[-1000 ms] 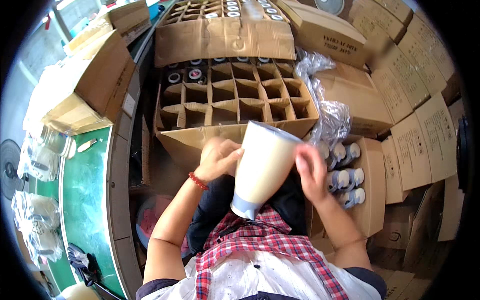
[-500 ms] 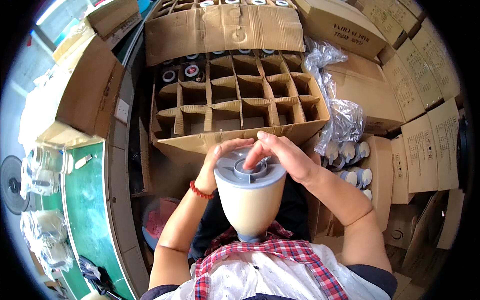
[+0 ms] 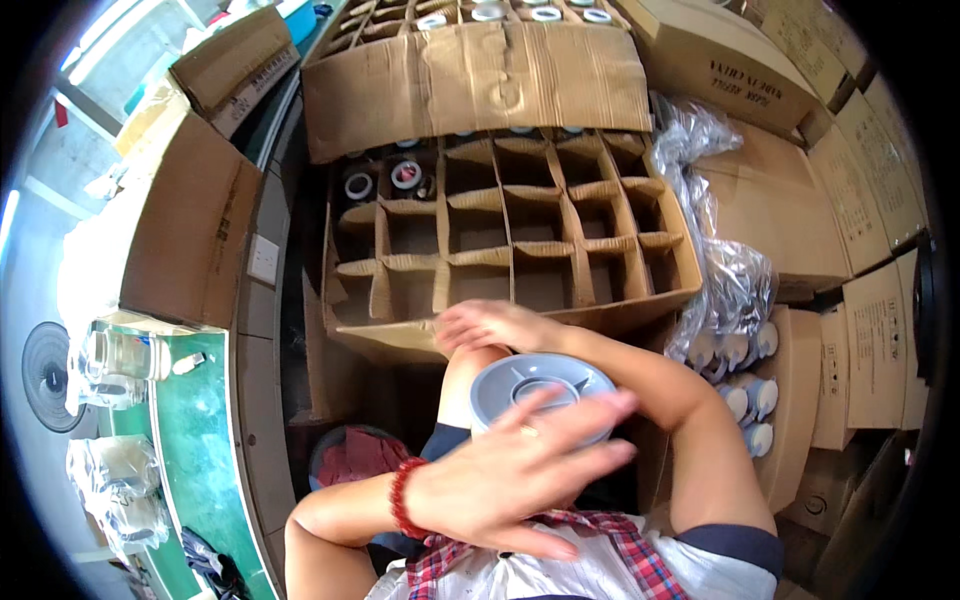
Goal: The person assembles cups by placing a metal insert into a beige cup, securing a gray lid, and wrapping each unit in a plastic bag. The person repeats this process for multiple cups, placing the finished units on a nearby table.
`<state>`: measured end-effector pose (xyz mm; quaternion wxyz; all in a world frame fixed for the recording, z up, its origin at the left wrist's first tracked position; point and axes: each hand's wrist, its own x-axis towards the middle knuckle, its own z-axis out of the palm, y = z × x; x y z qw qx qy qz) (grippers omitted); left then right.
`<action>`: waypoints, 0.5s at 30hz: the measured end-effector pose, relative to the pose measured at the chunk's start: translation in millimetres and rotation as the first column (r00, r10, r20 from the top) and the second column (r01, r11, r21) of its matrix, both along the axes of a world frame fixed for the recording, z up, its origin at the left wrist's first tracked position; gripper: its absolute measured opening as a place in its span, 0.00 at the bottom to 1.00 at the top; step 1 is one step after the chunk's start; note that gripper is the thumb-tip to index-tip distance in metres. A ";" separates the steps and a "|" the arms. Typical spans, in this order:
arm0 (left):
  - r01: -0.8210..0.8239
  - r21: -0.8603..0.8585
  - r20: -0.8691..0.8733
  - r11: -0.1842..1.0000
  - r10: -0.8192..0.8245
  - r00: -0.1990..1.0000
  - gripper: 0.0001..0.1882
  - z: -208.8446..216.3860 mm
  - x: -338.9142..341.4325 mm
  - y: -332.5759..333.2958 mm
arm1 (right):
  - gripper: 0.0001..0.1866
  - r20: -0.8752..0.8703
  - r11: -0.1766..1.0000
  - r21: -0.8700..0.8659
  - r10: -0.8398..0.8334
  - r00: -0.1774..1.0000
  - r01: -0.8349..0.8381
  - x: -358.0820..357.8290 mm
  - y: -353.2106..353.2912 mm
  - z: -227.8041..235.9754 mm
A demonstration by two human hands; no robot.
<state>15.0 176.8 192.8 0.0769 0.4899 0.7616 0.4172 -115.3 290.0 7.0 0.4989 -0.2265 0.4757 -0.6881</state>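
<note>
A vacuum-flask-like vessel stands upside down at my lap, its round grey base (image 3: 493, 388) facing up with a raised ring in the middle. Its cream body is now mostly hidden. Over the near part of the base my left hand (image 3: 505, 465) is spread, fingers apart and slightly blurred, a red bead bracelet at its wrist. My right forearm crosses behind the vessel. Beyond the base, my right hand (image 3: 500, 325) reaches leftward with fingers stretched out, holding nothing visible, close to the front wall of a divided carton (image 3: 610, 310).
Dark, white-rimmed bottles (image 3: 358, 186) fill some far-left cells of the carton. Crumpled clear plastic (image 3: 740, 285) hangs at its right side. On the right, an open box holds several grey-and-white parts (image 3: 760, 395). A green table (image 3: 195, 430) with bagged jars runs along the left.
Both hands have left the sides of the base. My left hand has swung across the near side, my right hand past the far side. The view has shifted, and the vessel appears more upright.
</note>
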 end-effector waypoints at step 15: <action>-0.340 0.064 -0.080 0.938 0.345 0.935 0.40 -63.1 -11.6 -25.7 | 0.34 0.183 0.993 -0.092 -0.050 0.982 0.068 14.1 64.5 39.9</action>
